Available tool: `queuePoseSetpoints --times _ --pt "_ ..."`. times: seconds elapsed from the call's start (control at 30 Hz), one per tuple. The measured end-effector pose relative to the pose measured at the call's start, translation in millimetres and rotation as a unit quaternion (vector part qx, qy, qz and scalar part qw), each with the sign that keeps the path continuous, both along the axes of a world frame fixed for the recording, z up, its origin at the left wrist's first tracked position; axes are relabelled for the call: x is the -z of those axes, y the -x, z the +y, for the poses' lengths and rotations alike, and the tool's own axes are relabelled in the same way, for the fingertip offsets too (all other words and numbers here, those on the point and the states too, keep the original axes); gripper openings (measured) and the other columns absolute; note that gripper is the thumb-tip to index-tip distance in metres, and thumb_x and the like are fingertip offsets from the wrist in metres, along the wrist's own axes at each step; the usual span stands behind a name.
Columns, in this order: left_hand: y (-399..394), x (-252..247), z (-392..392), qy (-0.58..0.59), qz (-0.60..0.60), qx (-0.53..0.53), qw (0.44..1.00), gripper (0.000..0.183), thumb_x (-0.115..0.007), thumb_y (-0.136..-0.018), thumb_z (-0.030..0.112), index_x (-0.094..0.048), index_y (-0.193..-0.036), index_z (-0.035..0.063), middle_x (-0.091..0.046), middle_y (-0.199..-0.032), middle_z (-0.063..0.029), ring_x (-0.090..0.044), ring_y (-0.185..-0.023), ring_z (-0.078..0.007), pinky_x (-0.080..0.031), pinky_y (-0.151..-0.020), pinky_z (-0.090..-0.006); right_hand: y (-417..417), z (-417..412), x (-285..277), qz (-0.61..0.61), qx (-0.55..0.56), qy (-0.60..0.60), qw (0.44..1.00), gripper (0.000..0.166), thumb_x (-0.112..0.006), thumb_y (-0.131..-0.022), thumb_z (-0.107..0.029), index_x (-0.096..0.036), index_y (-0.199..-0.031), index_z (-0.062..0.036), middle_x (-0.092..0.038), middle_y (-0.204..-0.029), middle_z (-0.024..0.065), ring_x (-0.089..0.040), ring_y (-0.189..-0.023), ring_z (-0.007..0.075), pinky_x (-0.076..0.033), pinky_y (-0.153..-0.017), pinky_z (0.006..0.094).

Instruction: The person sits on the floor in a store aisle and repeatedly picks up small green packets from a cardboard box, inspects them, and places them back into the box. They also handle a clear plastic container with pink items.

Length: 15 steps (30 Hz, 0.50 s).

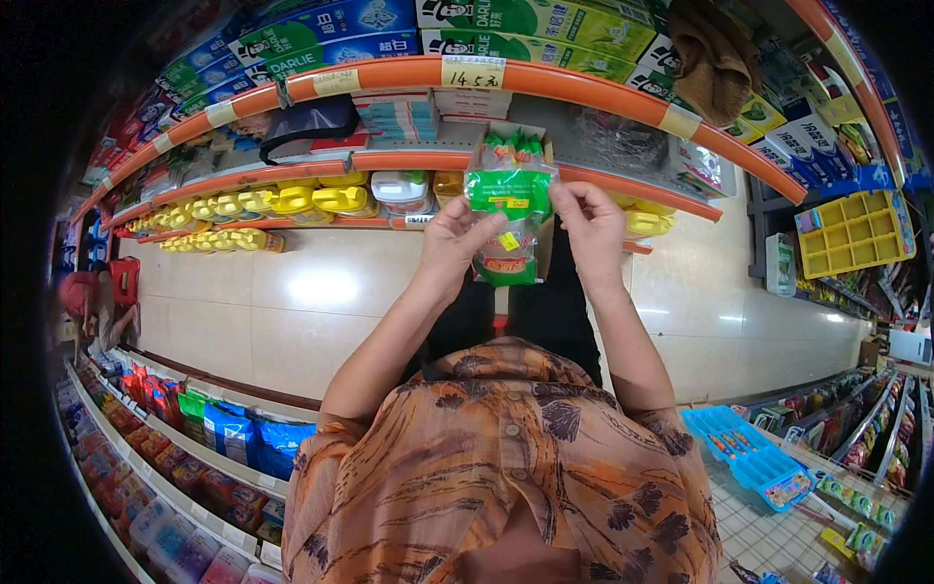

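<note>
Both hands hold a green and clear plastic packet (pixel 508 191) in front of the orange shelf edge. My left hand (pixel 461 237) pinches its left side, the thumb lying across the front. At the packet's upper right edge, my right hand (pixel 587 219) grips with thumb and fingers. Small yellow stickers are on the plastic. Behind and around the packet shows an open cardboard box (pixel 546 142) with more green packets standing in it; whether the box rests on the shelf or against the body is hard to tell.
Toothpaste boxes (pixel 365 16) fill the upper shelf, above an orange shelf edge (pixel 584 76). A brown cloth (pixel 711 66) hangs at the right. Yellow-capped bottles (pixel 295 204) line the bottom shelf. A person (pixel 80 296) bends in the aisle far left, near a red basket (pixel 125 279). Blue trays (pixel 748 456) stand lower right.
</note>
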<state>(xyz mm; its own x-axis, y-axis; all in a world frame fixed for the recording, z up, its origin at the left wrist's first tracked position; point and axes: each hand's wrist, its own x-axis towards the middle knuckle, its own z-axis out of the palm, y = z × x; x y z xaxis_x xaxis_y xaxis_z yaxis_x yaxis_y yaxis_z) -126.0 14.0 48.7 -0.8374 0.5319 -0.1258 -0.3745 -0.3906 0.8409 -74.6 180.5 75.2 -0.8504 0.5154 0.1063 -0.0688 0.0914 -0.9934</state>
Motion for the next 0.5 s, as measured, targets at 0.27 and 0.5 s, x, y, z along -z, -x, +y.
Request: queuePoseSetpoints --times 0.27,0.5 --pt "-4.4 1.4 0.6 -0.027 -0.030 -0.013 0.999 0.030 -0.066 -0.083 0.003 -0.053 -0.110 0.0019 -0.064 -0.102 -0.0078 -0.060 -0.093 -0.0131 -0.049 -0.081 -0.0264 2.7 -1.8 13.6 0.046 0.006 -0.071 0.996 0.011 -0.068 -0.083 -0.008 -0.065 -0.089 0.0001 -0.060 -0.077 -0.0012 -0.052 -0.067 0.0042 -0.043 -0.062 0.0189" --pt "-8.7 -0.9 -0.7 -0.031 -0.026 -0.021 0.999 0.030 -0.067 -0.083 0.004 -0.056 -0.111 0.0028 -0.065 -0.102 -0.0063 -0.061 -0.091 -0.0121 -0.050 -0.079 -0.0261 3.1 5.5 -0.2 0.099 0.024 0.005 0.995 0.014 -0.063 -0.087 -0.010 -0.063 -0.097 0.0004 -0.061 -0.095 0.0042 -0.055 -0.082 0.0075 -0.046 -0.070 0.0217"
